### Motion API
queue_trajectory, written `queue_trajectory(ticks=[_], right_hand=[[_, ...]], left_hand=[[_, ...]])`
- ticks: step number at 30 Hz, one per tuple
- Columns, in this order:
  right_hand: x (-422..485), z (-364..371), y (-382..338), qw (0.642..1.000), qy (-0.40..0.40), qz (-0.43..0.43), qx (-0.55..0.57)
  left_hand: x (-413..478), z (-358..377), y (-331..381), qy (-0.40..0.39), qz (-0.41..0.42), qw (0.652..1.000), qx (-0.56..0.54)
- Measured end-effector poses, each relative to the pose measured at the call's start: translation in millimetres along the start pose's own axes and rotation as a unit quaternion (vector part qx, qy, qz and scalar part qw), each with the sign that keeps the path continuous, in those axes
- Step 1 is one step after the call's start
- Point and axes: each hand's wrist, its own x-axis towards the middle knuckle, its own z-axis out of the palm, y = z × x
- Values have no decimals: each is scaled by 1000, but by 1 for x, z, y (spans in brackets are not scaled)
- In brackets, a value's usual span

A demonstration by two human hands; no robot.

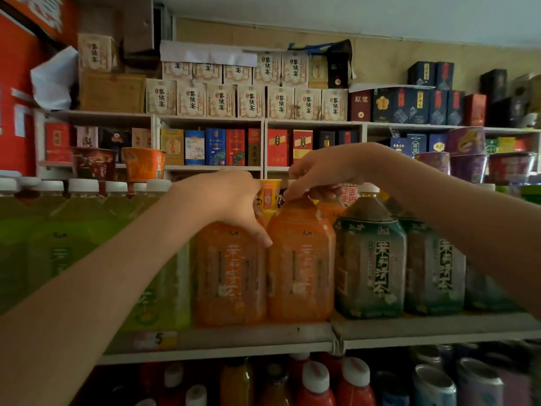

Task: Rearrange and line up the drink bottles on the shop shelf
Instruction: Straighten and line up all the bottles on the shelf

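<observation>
place: shop | signs: drink bottles (pixel 370 259) rowed on shelf (pixel 263 335) with price tag (pixel 155 339), boxed goods (pixel 248 101) on wall shelves (pixel 210 119)

The left forearm (pixel 102 273) rises from the near left and the right forearm (pixel 468 224) comes in from the right, both bare. The left hand (pixel 234 200) cups the top of the left orange bottle (pixel 231 273), knuckles up, thumb stretched down and right. The right hand (pixel 319 171) bends down at the wrist, fingertips pinching the top of the right orange bottle (pixel 301 259).
</observation>
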Motion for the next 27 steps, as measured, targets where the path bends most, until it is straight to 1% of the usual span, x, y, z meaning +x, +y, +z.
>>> queue_trajectory(ticks=[2, 6, 10, 12, 14, 15, 16, 18, 20, 22, 23, 25, 27], right_hand=[[-4, 3, 2, 1000, -3, -12, 14], [-2, 12, 4, 1000, 26, -7, 3], [-2, 15, 4, 999, 33, 18, -27], [-5, 12, 6, 998, 37, 44, 3], [-5, 3, 11, 992, 97, 58, 47], [-4, -2, 16, 988, 138, 60, 44], [-2, -7, 22, 983, 170, 64, 24], [5, -15, 39, 977, 193, 82, -47], [13, -20, 55, 972, 167, 118, -116], [23, -22, 66, 968, 116, 163, -149], [28, -22, 70, 968, 88, 180, -153], [40, -23, 76, 969, 46, 200, -138], [50, -25, 83, 970, 33, 203, -127]], left_hand=[[2, 2, 2, 11, 4, 1000, -6], [-1, 9, -1, 47, 13, 999, -22], [-6, 19, -2, 68, 27, 997, -37], [-8, 16, -3, 67, 38, 994, -82], [-6, 7, -4, 77, 45, 985, -148], [-4, 3, -4, 81, 44, 982, -167], [-3, -1, -5, 77, 41, 982, -166], [0, -1, -4, 49, 41, 990, -126], [2, 9, -2, 37, 29, 997, -61], [4, 17, 1, 68, 13, 998, 0], [5, 19, 0, 92, 12, 996, 5], [9, 18, -3, 135, 14, 990, -32], [13, 15, -6, 152, 27, 984, -84]])
